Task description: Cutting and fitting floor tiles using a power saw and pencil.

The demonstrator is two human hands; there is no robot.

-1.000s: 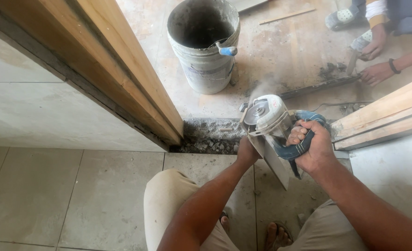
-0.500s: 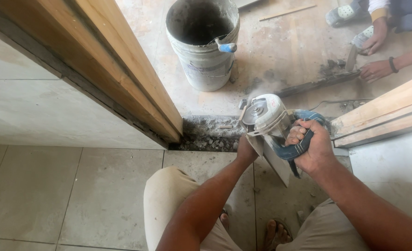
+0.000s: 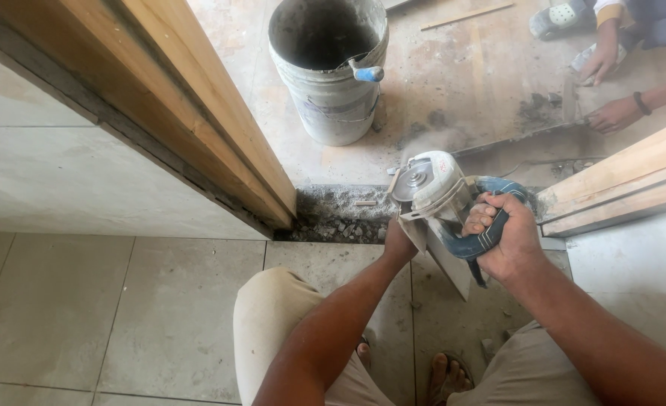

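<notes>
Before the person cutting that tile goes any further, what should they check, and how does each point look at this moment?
1. Right hand firmly round the blue cutter handle: ok.
2. Left hand steadying the tile piece, clear of the blade: cannot tell, it sits close under the guard.
3. Bare toes clear below the cut: not ok, they lie right beneath it.
4. Co-worker's hands away from the cutter: ok, they work apart by the far threshold.
5. Bucket out of the way: ok.
</notes>
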